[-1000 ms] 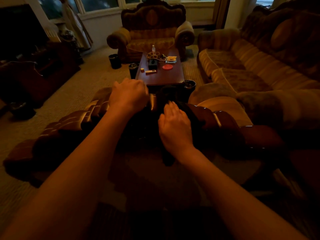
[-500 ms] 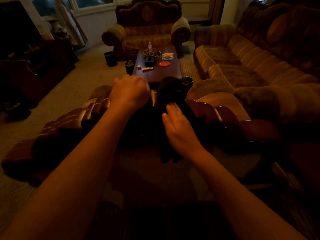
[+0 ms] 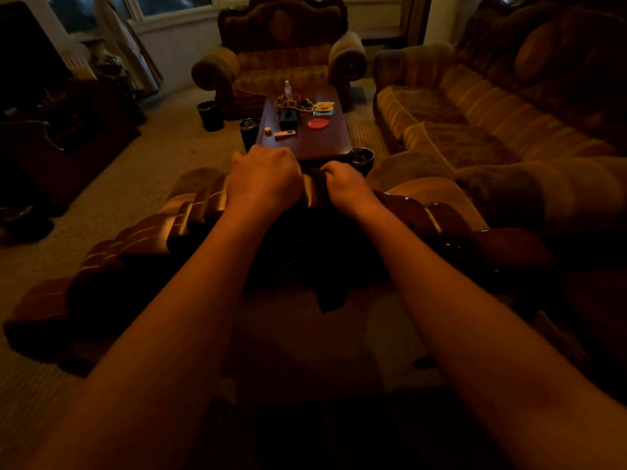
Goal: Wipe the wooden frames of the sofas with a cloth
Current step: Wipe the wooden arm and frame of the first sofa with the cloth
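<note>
I stand behind a sofa whose carved, glossy dark wooden frame [image 3: 142, 239] runs across the middle of the head view. A dark cloth [image 3: 330, 296] lies draped over the crest of the frame and hangs down its back. My left hand [image 3: 263, 178] is curled over the top of the crest, left of the cloth. My right hand [image 3: 346, 186] sits beside it with its fingers curled over the cloth at the far side of the crest. The room is dim and the cloth's outline is hard to make out.
Beyond the frame stands a dark coffee table [image 3: 305, 137] with a bottle, a red disc and small items. An armchair [image 3: 281, 59] faces me at the far end and a long striped sofa [image 3: 475, 117] runs along the right. Dark bins stand near the table.
My right hand has slid forward from the back of the crest to its top and its fingers have curled over the cloth. My left hand has stayed on the crest.
</note>
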A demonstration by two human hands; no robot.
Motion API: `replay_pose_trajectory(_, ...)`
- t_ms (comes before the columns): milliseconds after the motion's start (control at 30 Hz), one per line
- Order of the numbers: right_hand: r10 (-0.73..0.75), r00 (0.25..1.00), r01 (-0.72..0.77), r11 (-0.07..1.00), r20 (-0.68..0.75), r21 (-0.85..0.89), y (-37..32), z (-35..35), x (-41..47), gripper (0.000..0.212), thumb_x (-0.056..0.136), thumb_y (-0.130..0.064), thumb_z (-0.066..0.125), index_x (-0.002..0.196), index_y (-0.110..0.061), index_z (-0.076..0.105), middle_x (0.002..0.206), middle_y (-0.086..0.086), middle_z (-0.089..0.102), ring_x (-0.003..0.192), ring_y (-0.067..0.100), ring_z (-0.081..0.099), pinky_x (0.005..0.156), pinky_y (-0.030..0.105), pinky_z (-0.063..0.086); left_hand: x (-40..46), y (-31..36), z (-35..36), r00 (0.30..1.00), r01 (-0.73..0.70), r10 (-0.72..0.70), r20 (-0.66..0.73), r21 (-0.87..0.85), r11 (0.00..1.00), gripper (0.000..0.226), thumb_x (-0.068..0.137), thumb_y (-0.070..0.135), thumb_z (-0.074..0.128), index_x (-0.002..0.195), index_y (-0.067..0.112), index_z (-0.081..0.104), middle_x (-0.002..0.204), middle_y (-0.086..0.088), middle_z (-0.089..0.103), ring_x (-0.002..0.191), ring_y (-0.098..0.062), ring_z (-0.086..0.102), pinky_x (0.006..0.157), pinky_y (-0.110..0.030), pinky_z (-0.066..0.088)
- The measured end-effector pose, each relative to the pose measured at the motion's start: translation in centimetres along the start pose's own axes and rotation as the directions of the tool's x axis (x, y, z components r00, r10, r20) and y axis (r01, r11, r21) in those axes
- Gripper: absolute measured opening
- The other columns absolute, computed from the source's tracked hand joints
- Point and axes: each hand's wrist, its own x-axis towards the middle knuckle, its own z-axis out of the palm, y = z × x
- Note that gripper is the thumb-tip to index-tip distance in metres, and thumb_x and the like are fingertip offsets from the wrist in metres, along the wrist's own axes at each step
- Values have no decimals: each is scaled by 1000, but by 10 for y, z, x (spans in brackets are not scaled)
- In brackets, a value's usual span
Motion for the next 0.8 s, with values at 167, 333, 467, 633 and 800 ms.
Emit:
replay_pose_trajectory(167, -143, 888, 195, 978, -436, 77, 8, 51, -88, 35, 96, -3, 39, 130, 4, 48, 131, 24, 50, 126, 35, 45, 105, 40, 37, -1, -3, 3, 1000, -24, 24, -9, -1, 1000, 24, 98, 27, 39, 107, 12, 55, 108, -12, 58, 104, -29, 50, 93, -42, 34)
replay_pose_trajectory(333, -132, 972, 150, 986, -197, 79, 5, 19, -52, 40, 98, -9, 36, 138, -6, 42, 134, 19, 50, 123, 32, 48, 101, 37, 38, -1, -2, 3, 998, -56, 56, -20, -14, 998, 16, 96, 24, 37, 89, 16, 48, 97, -9, 54, 103, -30, 51, 93, -43, 34)
replay_pose_trajectory(467, -27, 999, 22, 993, 41, 115, -4, -3, -7, 32, 93, -4, 42, 120, -7, 60, 122, 16, 60, 112, 27, 55, 96, 34, 43, -1, -3, 2, 997, -81, 81, -7, -26, 996, 15, 93, 19, 38, 89, 15, 51, 107, -14, 58, 107, -33, 49, 96, -45, 32)
replay_pose_trajectory(633, 50, 976, 0, 974, -211, 228, -1, 17, -27, 33, 93, -13, 39, 119, -16, 61, 124, 10, 60, 117, 27, 53, 100, 40, 41, -4, -6, 2, 992, -123, 123, 1, -41, 992, 23, 89, 18, 41, 100, 12, 60, 118, -16, 57, 114, -34, 46, 91, -43, 31)
replay_pose_trajectory(800, 52, 924, 48, 967, -379, 249, -5, 34, -69, 37, 101, -20, 34, 134, -13, 49, 137, 8, 51, 126, 21, 45, 98, 27, 34, -1, -9, 1, 994, -100, 106, 38, -131, 986, 27, 91, 17, 37, 105, 8, 59, 120, -16, 56, 118, -35, 44, 101, -48, 25)
